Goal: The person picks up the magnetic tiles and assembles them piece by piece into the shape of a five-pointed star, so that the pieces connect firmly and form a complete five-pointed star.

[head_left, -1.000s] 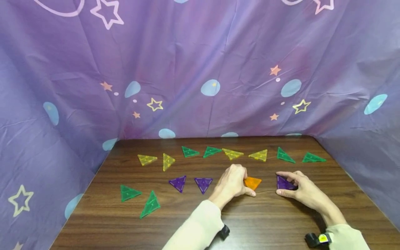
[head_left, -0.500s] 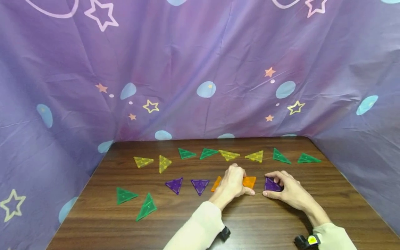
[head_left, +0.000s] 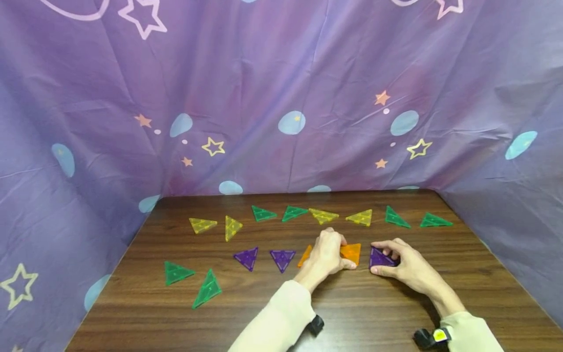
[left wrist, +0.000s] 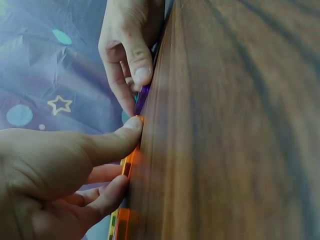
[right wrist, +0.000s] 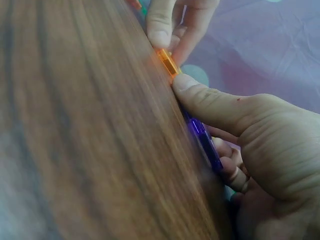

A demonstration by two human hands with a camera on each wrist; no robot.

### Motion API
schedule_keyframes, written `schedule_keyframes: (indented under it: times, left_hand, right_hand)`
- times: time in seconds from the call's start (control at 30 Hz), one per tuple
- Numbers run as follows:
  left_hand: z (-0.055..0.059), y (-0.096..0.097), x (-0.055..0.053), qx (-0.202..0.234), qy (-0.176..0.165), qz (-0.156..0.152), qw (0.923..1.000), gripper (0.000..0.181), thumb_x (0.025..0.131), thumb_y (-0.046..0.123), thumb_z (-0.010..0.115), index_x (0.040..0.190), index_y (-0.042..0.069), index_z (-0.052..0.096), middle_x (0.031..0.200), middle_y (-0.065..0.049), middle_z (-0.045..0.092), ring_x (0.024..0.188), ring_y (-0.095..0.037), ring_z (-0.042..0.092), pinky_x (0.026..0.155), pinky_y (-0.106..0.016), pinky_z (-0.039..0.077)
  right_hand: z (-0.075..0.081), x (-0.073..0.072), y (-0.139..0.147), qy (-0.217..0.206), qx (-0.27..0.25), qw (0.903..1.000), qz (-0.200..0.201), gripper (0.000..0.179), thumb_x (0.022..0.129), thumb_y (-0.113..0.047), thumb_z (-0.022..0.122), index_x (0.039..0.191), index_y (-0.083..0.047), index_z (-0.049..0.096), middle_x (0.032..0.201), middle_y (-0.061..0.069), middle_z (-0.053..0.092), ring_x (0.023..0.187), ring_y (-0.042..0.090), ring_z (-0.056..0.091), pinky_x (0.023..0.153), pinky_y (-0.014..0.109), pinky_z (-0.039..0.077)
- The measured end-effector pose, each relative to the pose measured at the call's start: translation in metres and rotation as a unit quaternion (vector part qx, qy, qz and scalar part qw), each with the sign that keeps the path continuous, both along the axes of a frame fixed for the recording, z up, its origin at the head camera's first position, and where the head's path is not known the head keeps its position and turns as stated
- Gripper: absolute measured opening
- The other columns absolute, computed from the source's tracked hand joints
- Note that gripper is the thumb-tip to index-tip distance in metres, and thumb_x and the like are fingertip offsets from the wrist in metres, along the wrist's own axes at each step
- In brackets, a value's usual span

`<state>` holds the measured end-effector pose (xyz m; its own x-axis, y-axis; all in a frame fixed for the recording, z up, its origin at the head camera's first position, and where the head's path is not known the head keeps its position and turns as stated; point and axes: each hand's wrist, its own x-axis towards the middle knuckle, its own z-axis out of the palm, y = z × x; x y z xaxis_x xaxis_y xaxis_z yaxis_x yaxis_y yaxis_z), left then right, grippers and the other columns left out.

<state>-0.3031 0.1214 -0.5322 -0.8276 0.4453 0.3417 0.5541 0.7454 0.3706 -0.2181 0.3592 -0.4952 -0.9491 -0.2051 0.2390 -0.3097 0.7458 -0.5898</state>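
Note:
Flat on the brown table, an orange triangular magnetic tile [head_left: 352, 253] is pinched between the thumb and fingers of my left hand [head_left: 324, 255]. A second orange tile [head_left: 305, 256] shows on the other side of that hand, partly covered by it. My right hand [head_left: 409, 266] grips a purple triangular magnetic tile [head_left: 379, 258] by its edges, just right of the held orange one. In the head view a narrow gap separates these two tiles. The right wrist view shows the purple tile [right wrist: 204, 142] lying low along the tabletop, with the right thumb near the orange tile [right wrist: 168, 62].
Two more purple tiles [head_left: 282, 259] lie left of the hands. Green tiles [head_left: 206, 289] are at the front left. A back row holds several yellow tiles [head_left: 360, 218] and green tiles [head_left: 397, 217]. A purple patterned cloth [head_left: 246, 98] surrounds the table [head_left: 145, 322].
My right hand has slid the purple tile left, closer to the orange one. The left hand has stayed nearly in place, and the second orange tile has come into view beside it.

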Motion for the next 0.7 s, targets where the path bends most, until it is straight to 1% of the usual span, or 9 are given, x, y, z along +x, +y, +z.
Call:
schedule_keyframes:
  times: [0.1,0.13,0.2,0.33,0.4,0.53,0.6,0.7]
  left_hand:
    - [0.007,-0.005,0.002,0.009,-0.034,-0.007,0.9994,0.062,0.066,0.051,0.109,0.114,0.018,0.087,0.107,0.005,0.074,0.106,-0.015,0.068,0.099,-0.023,0.057]
    - [0.009,-0.007,0.003,0.013,-0.043,-0.012,0.9989,0.063,0.067,0.050,0.108,0.117,0.018,0.086,0.110,0.005,0.075,0.110,-0.017,0.068,0.101,-0.024,0.056]
    - [0.011,-0.010,0.003,0.020,-0.052,-0.021,0.9982,0.062,0.069,0.048,0.108,0.120,0.020,0.086,0.113,0.005,0.076,0.114,-0.017,0.066,0.104,-0.025,0.055]
    - [0.011,-0.009,0.000,0.025,-0.056,-0.033,0.9976,0.061,0.071,0.045,0.107,0.124,0.023,0.085,0.115,0.007,0.078,0.114,-0.014,0.063,0.102,-0.023,0.052]
    - [0.009,-0.006,-0.001,0.021,-0.059,-0.036,0.9974,0.061,0.074,0.045,0.106,0.126,0.024,0.084,0.117,0.009,0.078,0.114,-0.012,0.062,0.102,-0.022,0.052]
    - [0.011,-0.003,0.001,0.018,-0.071,-0.042,0.9964,0.057,0.077,0.042,0.103,0.127,0.025,0.084,0.119,0.010,0.077,0.115,-0.012,0.060,0.103,-0.022,0.051]
    - [0.012,-0.002,0.003,0.020,-0.077,-0.041,0.9960,0.054,0.078,0.041,0.103,0.127,0.026,0.084,0.119,0.009,0.077,0.116,-0.013,0.060,0.104,-0.022,0.051]
    - [0.014,-0.001,0.006,0.019,-0.087,-0.034,0.9954,0.053,0.078,0.040,0.102,0.127,0.027,0.084,0.120,0.007,0.073,0.117,-0.013,0.061,0.105,-0.022,0.051]
  right_hand:
    - [0.002,0.000,0.001,-0.008,-0.002,1.0000,-0.002,0.061,0.087,-0.031,0.098,0.139,-0.009,0.075,0.111,0.003,0.065,0.094,0.017,0.054,0.076,0.027,0.045]
    - [0.002,0.000,0.001,-0.010,-0.001,0.9999,-0.003,0.061,0.087,-0.031,0.098,0.139,-0.009,0.075,0.111,0.003,0.065,0.095,0.017,0.055,0.076,0.027,0.045]
    - [0.003,0.000,0.000,-0.010,0.001,0.9999,-0.007,0.060,0.087,-0.032,0.098,0.138,-0.009,0.076,0.112,0.003,0.067,0.096,0.017,0.055,0.077,0.027,0.046]
    - [0.003,0.000,-0.001,-0.002,0.005,0.9999,-0.014,0.059,0.087,-0.033,0.098,0.136,-0.009,0.077,0.112,0.003,0.069,0.097,0.018,0.057,0.078,0.028,0.046]
    - [0.003,0.000,-0.002,0.003,0.011,0.9997,-0.020,0.058,0.086,-0.034,0.099,0.135,-0.011,0.077,0.111,0.002,0.068,0.097,0.018,0.057,0.079,0.031,0.045]
    - [0.001,0.000,-0.006,0.001,0.012,0.9996,-0.027,0.057,0.087,-0.036,0.098,0.134,-0.013,0.077,0.110,0.000,0.066,0.098,0.019,0.055,0.084,0.041,0.036]
    - [0.000,0.000,-0.008,-0.002,0.012,0.9995,-0.028,0.057,0.087,-0.037,0.097,0.134,-0.014,0.077,0.109,0.000,0.066,0.098,0.020,0.053,0.083,0.044,0.031]
    - [0.000,0.000,-0.009,0.001,0.013,0.9995,-0.030,0.057,0.087,-0.038,0.098,0.135,-0.015,0.076,0.108,-0.001,0.065,0.097,0.020,0.053,0.083,0.044,0.030]
